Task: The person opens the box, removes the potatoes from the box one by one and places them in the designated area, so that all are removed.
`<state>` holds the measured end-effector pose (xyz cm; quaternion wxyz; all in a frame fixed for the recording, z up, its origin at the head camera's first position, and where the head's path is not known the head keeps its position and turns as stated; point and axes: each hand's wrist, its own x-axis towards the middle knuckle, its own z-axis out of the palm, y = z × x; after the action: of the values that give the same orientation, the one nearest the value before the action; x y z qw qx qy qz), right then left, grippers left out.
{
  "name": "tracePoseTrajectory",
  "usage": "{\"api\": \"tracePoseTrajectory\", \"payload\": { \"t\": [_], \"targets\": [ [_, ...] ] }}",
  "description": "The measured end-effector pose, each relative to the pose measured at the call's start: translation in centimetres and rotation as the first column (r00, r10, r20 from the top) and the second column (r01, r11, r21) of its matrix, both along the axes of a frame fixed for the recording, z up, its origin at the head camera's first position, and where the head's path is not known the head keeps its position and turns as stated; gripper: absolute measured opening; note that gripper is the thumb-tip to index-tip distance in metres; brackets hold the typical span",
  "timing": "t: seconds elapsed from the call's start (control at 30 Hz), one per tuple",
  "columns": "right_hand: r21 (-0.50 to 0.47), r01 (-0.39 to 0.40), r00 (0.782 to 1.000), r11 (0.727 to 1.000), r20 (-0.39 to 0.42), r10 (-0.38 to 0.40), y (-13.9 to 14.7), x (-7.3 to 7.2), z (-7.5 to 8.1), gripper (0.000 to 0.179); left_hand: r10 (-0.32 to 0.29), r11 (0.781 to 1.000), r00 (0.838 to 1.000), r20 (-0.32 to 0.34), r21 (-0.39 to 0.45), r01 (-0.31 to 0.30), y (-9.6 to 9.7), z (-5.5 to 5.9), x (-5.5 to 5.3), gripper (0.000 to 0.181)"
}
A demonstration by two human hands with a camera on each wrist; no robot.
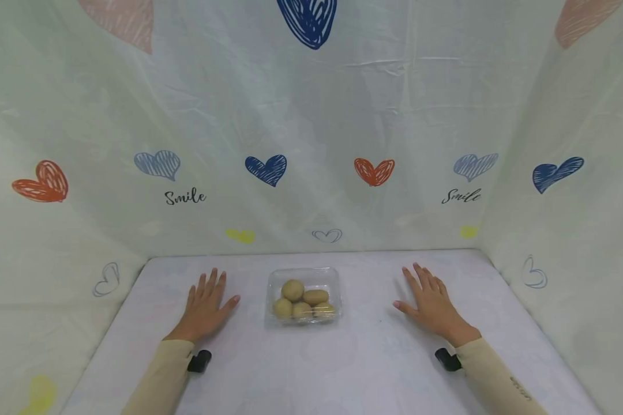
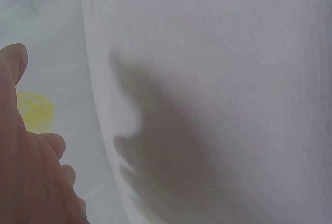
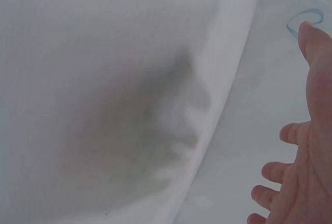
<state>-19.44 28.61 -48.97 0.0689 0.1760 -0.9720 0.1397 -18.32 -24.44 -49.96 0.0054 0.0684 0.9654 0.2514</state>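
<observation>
Work looks unstarted, everything apparently left to do: the clear box [image 1: 319,280] of 5 roundish items [image 1: 293,290] sits on the counter [image 1: 301,369] between left hand [image 1: 202,311] and right hand [image 1: 436,308], fingers [image 1: 211,282] spread and empty.

A pale cloth [image 1: 322,115] printed with red, blue, pink and yellow hearts [image 1: 266,169] hangs behind and on both sides of the whitish surface [image 1: 301,369]. The word "Smile" [image 1: 185,197] appears twice in black, each time below a light-blue heart [image 1: 158,165].
</observation>
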Motion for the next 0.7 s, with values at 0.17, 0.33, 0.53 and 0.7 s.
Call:
{"api": "tracePoseTrajectory", "payload": {
  "t": [0.17, 0.33, 0.53, 0.7],
  "targets": [
    [0.005, -0.016, 1.0, 1.0, -0.006, 0.016, -1.1, 0.1, -0.1, 0.087, -0.012, 1.0, 1.0, -0.026, 0.003, 0.012, 0.5, 0.2, 0.2, 0.091],
    [0.012, -0.028, 0.999, 1.0, -0.02, 0.028, -2.0, 0.1, -0.2, 0.088, -0.015, 0.999, 1.0, 0.004, -0.042, 0.015, 0.9, 0.7, 0.3, 0.092],
    [0.034, -0.038, 0.999, 0.999, -0.035, 0.04, -2.9, 0.3, -0.4, 0.091, -0.029, 0.999, 0.999, -0.024, -0.039, 0.028, 1.1, 0.6, 0.5, 0.097],
    [0.07, -0.045, 0.998, 0.997, -0.047, 0.048, -3.7, 0.5, -0.6, 0.094, -0.046, 0.998, 0.998, -0.03, -0.039, 0.045, 1.5, 0.5, 0.7, 0.099]
  ]
}}
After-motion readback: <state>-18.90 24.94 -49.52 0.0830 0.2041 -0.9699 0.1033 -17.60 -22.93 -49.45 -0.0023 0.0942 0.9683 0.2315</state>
